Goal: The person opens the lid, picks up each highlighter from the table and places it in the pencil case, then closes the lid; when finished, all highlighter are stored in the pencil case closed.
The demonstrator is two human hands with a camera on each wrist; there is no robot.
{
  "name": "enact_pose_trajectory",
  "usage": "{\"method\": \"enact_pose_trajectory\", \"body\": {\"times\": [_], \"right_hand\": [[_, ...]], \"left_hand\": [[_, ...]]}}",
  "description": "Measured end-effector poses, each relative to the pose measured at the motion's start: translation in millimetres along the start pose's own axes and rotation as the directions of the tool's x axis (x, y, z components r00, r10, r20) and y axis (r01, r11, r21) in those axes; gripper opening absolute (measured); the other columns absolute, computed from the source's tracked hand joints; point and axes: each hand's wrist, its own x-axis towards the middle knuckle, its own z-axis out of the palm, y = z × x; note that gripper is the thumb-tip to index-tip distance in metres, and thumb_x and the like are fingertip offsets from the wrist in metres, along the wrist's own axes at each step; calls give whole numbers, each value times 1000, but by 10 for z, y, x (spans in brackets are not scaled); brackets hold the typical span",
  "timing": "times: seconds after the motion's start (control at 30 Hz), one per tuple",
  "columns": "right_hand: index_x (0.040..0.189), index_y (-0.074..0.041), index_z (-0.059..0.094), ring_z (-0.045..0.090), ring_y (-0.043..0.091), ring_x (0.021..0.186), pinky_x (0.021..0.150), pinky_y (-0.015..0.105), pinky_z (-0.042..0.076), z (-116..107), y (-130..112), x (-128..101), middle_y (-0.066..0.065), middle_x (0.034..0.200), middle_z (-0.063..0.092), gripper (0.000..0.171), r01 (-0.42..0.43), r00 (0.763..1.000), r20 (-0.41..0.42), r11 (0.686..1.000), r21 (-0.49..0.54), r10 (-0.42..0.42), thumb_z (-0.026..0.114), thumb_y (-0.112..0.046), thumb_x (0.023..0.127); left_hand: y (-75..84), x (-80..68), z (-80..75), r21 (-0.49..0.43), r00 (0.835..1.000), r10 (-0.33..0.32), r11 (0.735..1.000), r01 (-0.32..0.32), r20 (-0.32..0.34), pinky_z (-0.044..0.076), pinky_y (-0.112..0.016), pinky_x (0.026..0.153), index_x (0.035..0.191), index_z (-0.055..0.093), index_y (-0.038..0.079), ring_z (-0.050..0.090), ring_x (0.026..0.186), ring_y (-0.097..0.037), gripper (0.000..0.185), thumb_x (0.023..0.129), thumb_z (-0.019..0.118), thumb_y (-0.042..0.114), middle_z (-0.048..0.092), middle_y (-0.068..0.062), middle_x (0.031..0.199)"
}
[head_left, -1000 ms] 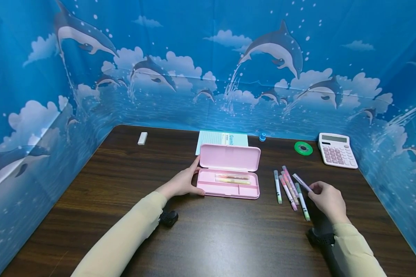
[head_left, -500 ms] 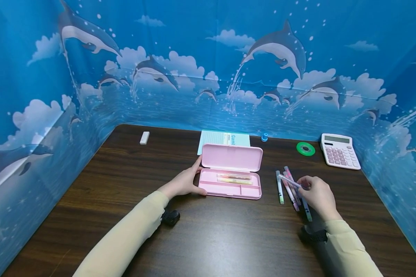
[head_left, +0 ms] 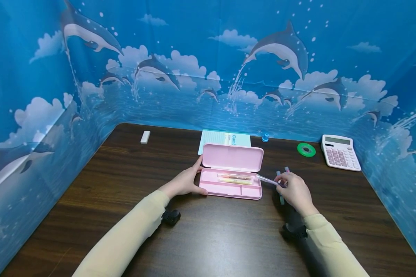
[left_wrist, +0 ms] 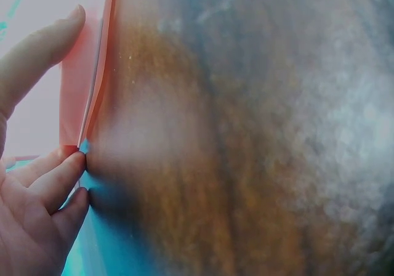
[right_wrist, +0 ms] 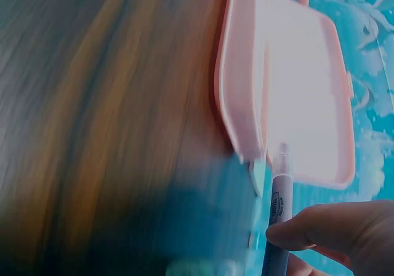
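Note:
An open pink pencil case lies at the middle of the dark wood table, its lid standing up at the back. Two pens lie in its tray. My left hand holds the case's left end, with the fingertips on its edge. My right hand pinches a pale purple pen and holds it with its tip over the case's right edge; in the right wrist view this pen points at the case. More pens lie partly hidden behind that hand.
At the back lie a white eraser, a light blue notepad, a small blue object, a green tape roll and a pink-keyed calculator. Blue dolphin-print walls close in three sides.
My right hand lifted a purple pen from the group on the right and carried it left to the case's right edge. The left hand has stayed on the case.

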Motion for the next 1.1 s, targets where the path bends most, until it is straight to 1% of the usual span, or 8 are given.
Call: {"method": "enact_pose_trajectory", "body": {"times": [0.17, 0.27, 0.37, 0.53, 0.77, 0.93, 1.1], "right_hand": [[90, -6, 71, 54, 23, 73, 65, 41, 49, 120, -163, 73, 11, 84, 62, 13, 45, 999, -3, 999, 7, -45, 74, -6, 78], [91, -6, 72, 57, 25, 76, 70, 42, 51, 176, -263, 113, 11, 86, 64, 13, 68, 998, -7, 998, 14, -68, 74, -7, 78], [92, -7, 73, 57, 26, 80, 73, 43, 50, 226, -364, 149, 11, 87, 64, 14, 79, 997, -3, 997, 15, -79, 75, -8, 78], [90, -9, 73, 55, 26, 83, 75, 44, 48, 316, -515, 200, 9, 88, 63, 11, 99, 995, 17, 995, 27, -99, 74, -10, 78], [87, -10, 73, 56, 25, 83, 75, 43, 47, 420, -693, 274, 5, 85, 63, 10, 145, 989, 30, 989, 35, -146, 74, -9, 77], [88, -11, 73, 57, 23, 82, 74, 42, 49, 445, -789, 311, 4, 85, 62, 10, 141, 989, 42, 989, 49, -143, 74, -9, 78], [91, -12, 72, 57, 21, 82, 74, 41, 49, 458, -803, 328, 4, 86, 63, 11, 136, 989, 46, 989, 50, -139, 74, -12, 80]], "left_hand": [[0, -11, -4, -8, 1000, 3, 1000, -3, 4, 29, -44, 110, 153, -11, 18, 38, 135, -24, 127, 70, 84, 38, 41, -13, 147], [1, -16, -8, -9, 1000, -1, 1000, 1, 3, 29, -43, 110, 153, -11, 19, 38, 135, -24, 128, 70, 84, 38, 41, -13, 146], [10, -22, -11, -12, 1000, 1, 1000, -1, 2, 29, -44, 110, 153, -10, 18, 38, 134, -24, 127, 70, 84, 38, 41, -14, 146], [16, -18, -8, -10, 1000, 0, 1000, 0, 3, 29, -44, 110, 153, -10, 18, 38, 134, -25, 127, 70, 84, 38, 41, -14, 146], [19, -18, -4, -13, 1000, -6, 1000, 6, -4, 29, -44, 110, 153, -10, 19, 38, 134, -25, 127, 70, 84, 38, 41, -13, 146], [19, -14, 0, -11, 1000, -5, 1000, 5, -5, 29, -44, 110, 153, -10, 19, 38, 134, -24, 127, 70, 84, 38, 42, -13, 146], [10, -7, -1, -1, 1000, -10, 1000, 10, -4, 29, -43, 110, 153, -11, 20, 39, 134, -23, 128, 69, 84, 38, 42, -12, 145]]}}
